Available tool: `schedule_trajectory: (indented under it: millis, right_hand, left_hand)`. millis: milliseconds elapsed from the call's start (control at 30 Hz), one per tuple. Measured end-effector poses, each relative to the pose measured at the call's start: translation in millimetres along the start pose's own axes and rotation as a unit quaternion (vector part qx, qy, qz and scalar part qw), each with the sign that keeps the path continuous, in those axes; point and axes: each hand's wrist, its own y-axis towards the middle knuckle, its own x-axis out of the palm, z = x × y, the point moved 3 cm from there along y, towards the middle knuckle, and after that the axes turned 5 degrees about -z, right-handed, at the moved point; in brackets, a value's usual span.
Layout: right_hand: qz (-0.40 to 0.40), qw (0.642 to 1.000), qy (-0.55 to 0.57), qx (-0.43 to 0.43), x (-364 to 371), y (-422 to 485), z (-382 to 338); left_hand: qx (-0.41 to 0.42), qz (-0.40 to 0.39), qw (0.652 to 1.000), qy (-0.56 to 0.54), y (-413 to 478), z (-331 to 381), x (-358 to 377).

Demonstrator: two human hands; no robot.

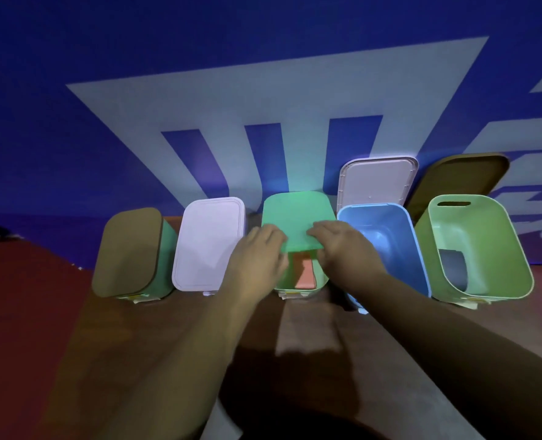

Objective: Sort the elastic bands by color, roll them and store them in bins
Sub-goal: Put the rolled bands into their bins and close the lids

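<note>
A blue wall (72, 58) painted with broad pale letters filled the back, and below it lay a brown worktop (307, 331).

Five plastic bins stood on the worktop in one row, side by side. At the far left was a mint-green bin (167, 249), and the second from the left was all but hidden beneath its lid. A middle green bin (295, 290) came next, then a sky-blue bin (399, 249). At the far right stood a pale-green bin (492, 249) with a slot handle in its far wall. The last two stood open.

There were five lids too — one for each bin. A brown lid (126, 252) sat on the far-left bin and a pale lilac lid (209, 242) covered its neighbour. A white lid (377, 179) leaned upright behind the sky-blue bin, and a second brown lid (457, 179) leaned behind the pale-green one. The fifth, a mint-green lid (296, 217), lay over the far part of the middle green bin, its near end uncovered.

Two hands held that lid by its near edge. The left hand (257, 252) was at the near-left corner with its fingers curled round the rim. The right hand (342, 246) was at the near-right corner, its fingers close together and bent over the top.

Two bands showed — a salmon-pink band (306, 274) in the uncovered end of the middle green bin, and a grey band (453, 268) low in the pale-green bin.
</note>
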Motion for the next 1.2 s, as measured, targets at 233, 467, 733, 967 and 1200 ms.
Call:
schedule_trajectory:
  millis: [233, 467, 733, 967, 1200]
  right_hand:
    - [-0.052, 0.997, -0.059, -0.025, 32.6, -31.8, -5.6]
    - [-0.129, 0.987, -0.097, 0.004, 43.0, -51.4, -17.0]
    - [-0.156, 0.983, -0.093, 0.015, 47.5, -55.8, -19.2]
    - [-0.159, 0.983, -0.087, 0.004, 53.0, -61.2, -19.6]
    - [-0.192, 0.978, -0.084, 0.003, 53.8, -60.6, -18.6]
  left_hand:
    - [-0.014, -0.088, 0.994, 0.055, -27.3, 1.7, 26.4]
    - [-0.004, -0.136, 0.988, 0.073, -41.9, 1.7, 36.2]
    - [0.025, -0.164, 0.983, 0.073, -38.3, -0.6, 34.4]
    - [0.039, -0.187, 0.979, 0.068, -32.8, -4.5, 33.6]
    - [0.018, -0.194, 0.980, 0.038, -40.2, -10.1, 37.8]
